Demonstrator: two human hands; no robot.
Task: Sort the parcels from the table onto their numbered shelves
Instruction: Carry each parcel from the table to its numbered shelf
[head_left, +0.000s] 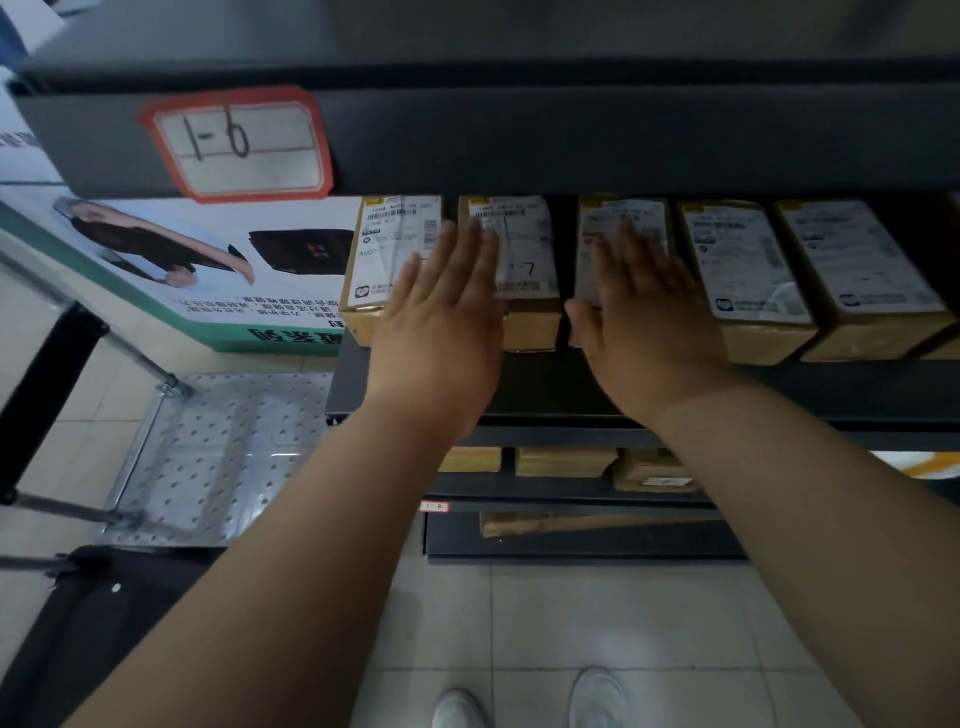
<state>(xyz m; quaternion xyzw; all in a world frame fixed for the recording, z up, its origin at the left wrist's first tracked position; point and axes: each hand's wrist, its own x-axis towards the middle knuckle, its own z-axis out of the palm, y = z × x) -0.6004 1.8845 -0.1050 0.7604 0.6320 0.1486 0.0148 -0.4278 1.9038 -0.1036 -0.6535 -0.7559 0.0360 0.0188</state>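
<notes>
Below our wrists a lower tag (434, 506) reads 1-8. Above it our left hand (441, 332) lies flat, fingers straight, across the first parcel (384, 249) and the second parcel (530, 270), marked -7. Our right hand (649, 332), equally flat, covers the third parcel (623, 213) (neither hand grips anything). We judge we are squaring the row on the shelf (831, 384). The next move calls for fetching another parcel from the table, unseen here. Farthest, the 1-6 tag (236, 143) marks the shelf above.

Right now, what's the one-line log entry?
left hand: open, over first parcel and second parcel | right hand: open, over third parcel | shelf tag above: 1-6
</notes>
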